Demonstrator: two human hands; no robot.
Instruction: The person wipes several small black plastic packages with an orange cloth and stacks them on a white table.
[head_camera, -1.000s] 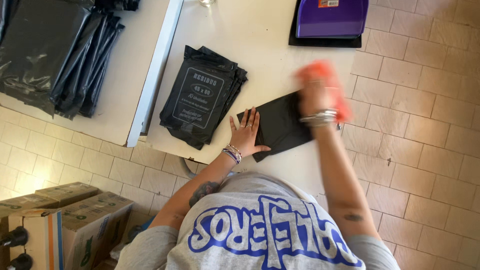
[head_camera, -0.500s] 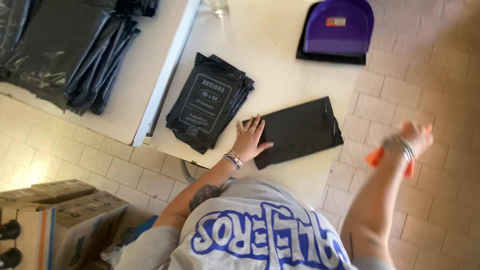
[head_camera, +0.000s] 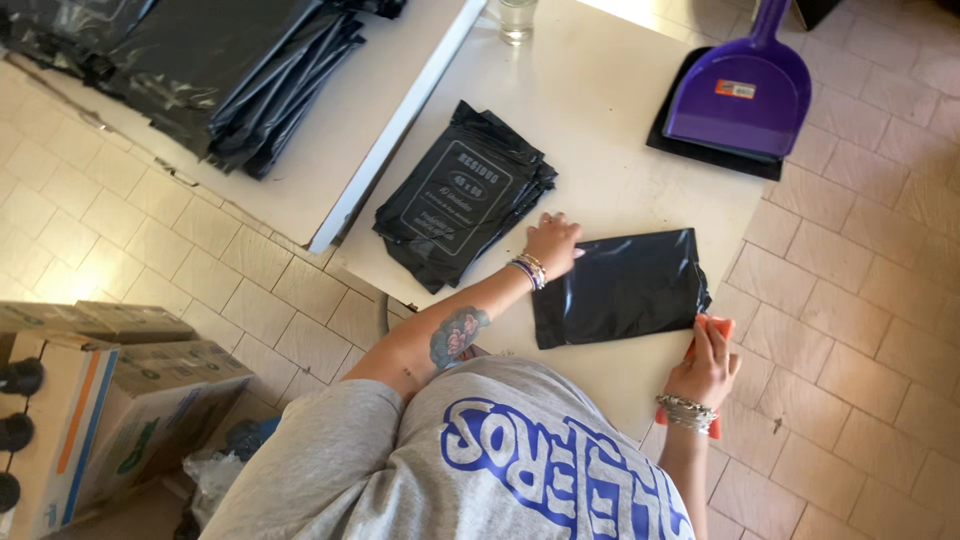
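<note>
- Biggest thing in my view: the white table (head_camera: 600, 110), with a second white table (head_camera: 340, 150) butted against it on the left, carrying a heap of loose black bags (head_camera: 200, 60).
- On the near table, a stack of packed black bags (head_camera: 465, 195) with a printed label panel sits just left of the work.
- Far right corner: a purple dustpan (head_camera: 740, 90) resting on a dark flat sheet, partly overhanging the table edge.
- Now the piece in play: the folded black bag (head_camera: 620, 285) lies flat near the table's front right edge, much where it was a second ago.
- Left hand (head_camera: 553, 243) rests flat on the bag's upper left corner, fingers spread, pinning it, not gripping. That hasn't changed across the last second.
- Here's the change: the right hand (head_camera: 708, 365) was up over the bag a second ago, swung well out over the floor tiles half a second ago, and is now back at the bag's lower right corner.
- It's clenched around an orange tool (head_camera: 715, 330), its tip touching the bag's edge; what kind of tool, I can't tell.
- I read that as one pressing stroke finished and the tool brought back to the bag.
- Small extras: a glass (head_camera: 517, 18) at the top edge, cardboard boxes (head_camera: 90, 400) on the floor at left.
</note>
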